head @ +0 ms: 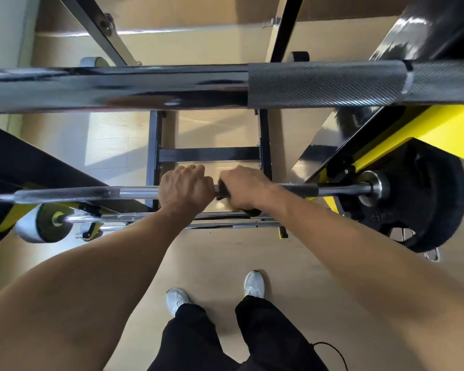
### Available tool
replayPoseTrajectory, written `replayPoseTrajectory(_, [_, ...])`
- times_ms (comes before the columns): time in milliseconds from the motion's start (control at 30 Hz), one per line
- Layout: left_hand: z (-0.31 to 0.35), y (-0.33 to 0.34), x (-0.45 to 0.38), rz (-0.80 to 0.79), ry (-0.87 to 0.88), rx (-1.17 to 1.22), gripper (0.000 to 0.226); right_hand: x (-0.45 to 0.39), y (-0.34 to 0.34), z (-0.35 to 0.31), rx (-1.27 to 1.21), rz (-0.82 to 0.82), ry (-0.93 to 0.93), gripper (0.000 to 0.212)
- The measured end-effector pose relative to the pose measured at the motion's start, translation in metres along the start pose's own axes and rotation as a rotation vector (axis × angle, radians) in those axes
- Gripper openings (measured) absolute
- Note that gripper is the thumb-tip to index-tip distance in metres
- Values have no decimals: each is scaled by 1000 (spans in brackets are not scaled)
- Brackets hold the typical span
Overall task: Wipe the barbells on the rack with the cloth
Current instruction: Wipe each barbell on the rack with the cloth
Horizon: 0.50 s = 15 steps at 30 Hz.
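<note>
A steel barbell (pixel 134 192) lies across the black and yellow rack (pixel 423 129) at waist height. My left hand (pixel 184 190) grips its bare shaft near the middle. Just to the right, my right hand (pixel 243 187) is closed around a dark cloth (pixel 221 190) wrapped on the same bar. A black weight plate (pixel 426 199) sits on the bar's right end. A thicker barbell (pixel 324 85) with a knurled section crosses the view close to the camera, above the hands. Lower bars (pixel 150 217) rest beneath the held one.
The rack's black base frame (pixel 209 154) stands on the pale wooden floor behind the bar. A small plate (pixel 52 223) sits on a lower bar at left. My two white shoes (pixel 253 283) stand on the floor in front of the rack. A black cable (pixel 332 349) lies at the bottom right.
</note>
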<state>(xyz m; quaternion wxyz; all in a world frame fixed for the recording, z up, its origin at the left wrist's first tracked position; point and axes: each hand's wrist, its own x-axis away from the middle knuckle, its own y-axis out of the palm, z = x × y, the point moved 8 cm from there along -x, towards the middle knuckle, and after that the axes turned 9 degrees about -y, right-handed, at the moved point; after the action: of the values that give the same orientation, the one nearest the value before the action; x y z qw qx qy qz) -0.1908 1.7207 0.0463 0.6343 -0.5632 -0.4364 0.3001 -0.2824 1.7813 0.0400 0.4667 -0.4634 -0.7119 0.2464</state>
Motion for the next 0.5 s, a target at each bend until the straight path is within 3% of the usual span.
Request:
replayPoseTrajectory(267, [-2,-1,2,33,14,56,33,85,-21,85,103,-162,270,37])
replayPoseTrajectory(367, [-1,-2,1,21,19,34,34,100,-28,90,144,-102,311,35])
replayPoseTrajectory(500, [2,-5,2,2,36,25,33,71,-21,65,182,-42,235,22])
